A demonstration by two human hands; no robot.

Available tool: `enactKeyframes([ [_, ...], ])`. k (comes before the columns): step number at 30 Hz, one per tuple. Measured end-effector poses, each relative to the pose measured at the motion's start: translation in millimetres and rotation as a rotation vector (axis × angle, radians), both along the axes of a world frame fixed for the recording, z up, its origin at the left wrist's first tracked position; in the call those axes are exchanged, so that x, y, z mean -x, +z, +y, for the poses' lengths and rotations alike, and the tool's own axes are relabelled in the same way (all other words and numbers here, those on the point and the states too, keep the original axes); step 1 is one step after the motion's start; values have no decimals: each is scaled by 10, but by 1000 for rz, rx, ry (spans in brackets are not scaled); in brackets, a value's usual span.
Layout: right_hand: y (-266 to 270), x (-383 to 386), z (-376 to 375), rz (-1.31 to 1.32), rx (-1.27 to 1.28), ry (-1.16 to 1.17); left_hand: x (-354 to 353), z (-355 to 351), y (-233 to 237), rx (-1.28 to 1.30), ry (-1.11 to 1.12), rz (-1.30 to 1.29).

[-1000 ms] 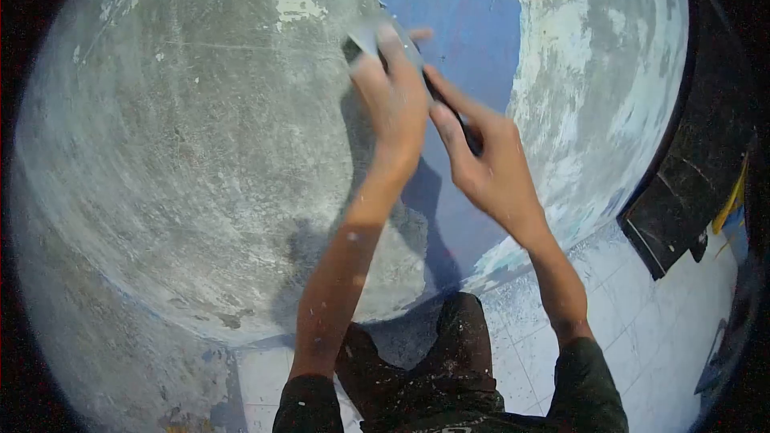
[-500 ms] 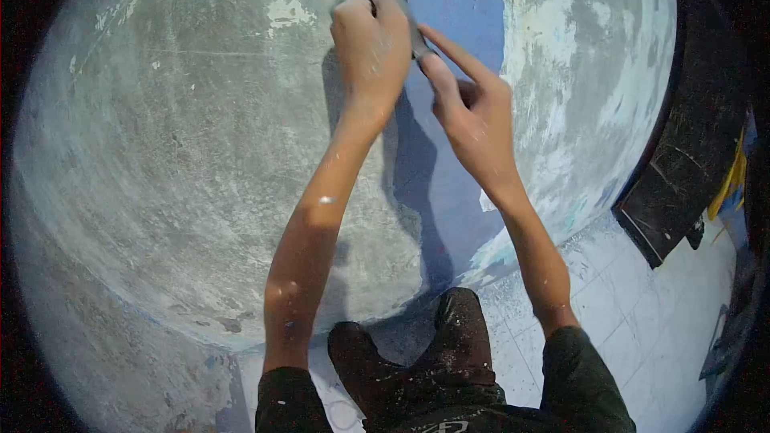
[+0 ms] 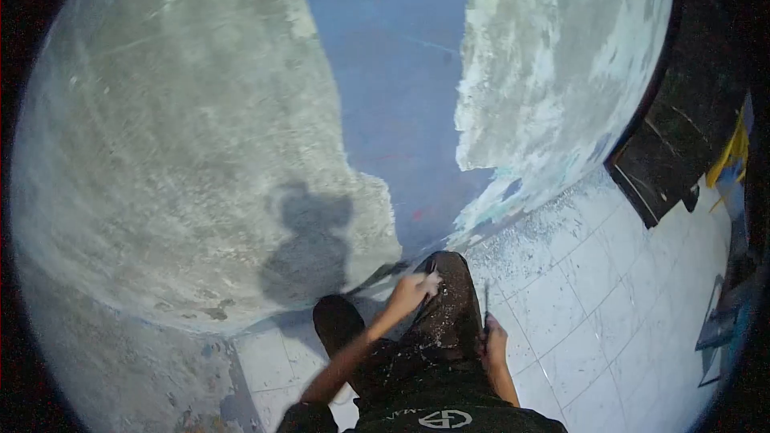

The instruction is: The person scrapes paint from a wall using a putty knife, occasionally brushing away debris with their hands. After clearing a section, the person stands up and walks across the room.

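My left hand (image 3: 413,292) is closed beside my raised knee, its fingers close to the dark trousers (image 3: 451,305). A small dark edge shows at its fingertips, but I cannot make out what it is. Lower on the right, my right hand (image 3: 496,341) grips a thin dark scraper (image 3: 487,301), seen nearly edge-on and pointing up. Ahead stands the wall, with a strip of blue paint (image 3: 401,72) between bare grey plaster (image 3: 200,128) and a patchy whitish part (image 3: 553,56). Both hands are away from the wall.
Paint flakes (image 3: 533,232) litter the white tiled floor (image 3: 577,313) along the wall's foot. Pale specks cover my trousers. To the right, a dark panel (image 3: 678,140) stands near a yellow item (image 3: 731,156). Rough grey surface (image 3: 120,361) lies at lower left.
Both hands have dropped from the upper wall to my knees and moved apart. The scraper they both touched on the wall now appears in my right hand. My view has shifted.
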State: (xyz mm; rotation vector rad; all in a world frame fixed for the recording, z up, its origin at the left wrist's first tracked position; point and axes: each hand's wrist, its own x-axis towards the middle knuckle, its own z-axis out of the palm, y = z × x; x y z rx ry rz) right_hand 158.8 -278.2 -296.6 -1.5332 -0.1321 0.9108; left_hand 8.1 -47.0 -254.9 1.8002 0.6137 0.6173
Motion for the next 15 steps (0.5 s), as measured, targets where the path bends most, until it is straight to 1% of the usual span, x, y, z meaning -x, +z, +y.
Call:
enactKeyframes([
  [1, 8, 48, -41, -185, 45, 117, 227, -289, -40, 94, 216, 41],
  [2, 17, 96, -86, -369, 83, 209, 530, -463, -223, 47, 306, 21],
  [3, 565, 199, 41, -729, 248, 353, 876, -588, -364, 3, 407, 3],
  [4, 903, 230, 217, -1088, 405, 508, 1232, -683, -290, 99, 501, 123],
  [5, 884, 207, 377, -1029, 117, 504, 1634, -777, -189, 195, 596, 247],
  [6, 862, 186, 538, -954, -167, 489, 2119, -851, -419, 120, 645, 70],
  [7, 1154, 214, 695, -880, -205, 575, 2572, -955, -461, 136, 692, 65],
  [8, 1486, 255, 856, -846, -258, 641, 3010, -1051, -605, 266, 883, 27],
  [9, 1816, 296, 1017, -807, -309, 707, 3278, -1160, -501, 240, 961, -20],
  [10, 2027, 337, 1172, -803, -370, 755, 3405, -1265, -247, 205, 1081, -6],
  [11, 2184, 386, 1354, -909, -496, 715, 3465, -1342, -49, 189, 1220, 10],
  [12, 2322, 449, 1510, -1013, -623, 665, 3603, -1408, -10, 178, 1309, 71],
  [14, 2729, 606, 1652, -892, -542, 670, 3658, -1510, -27, 153, 1464, 35],
  [15, 2740, 697, 1690, -879, -556, 632, 3647, -1545, -107, 143, 1492, -13],
])
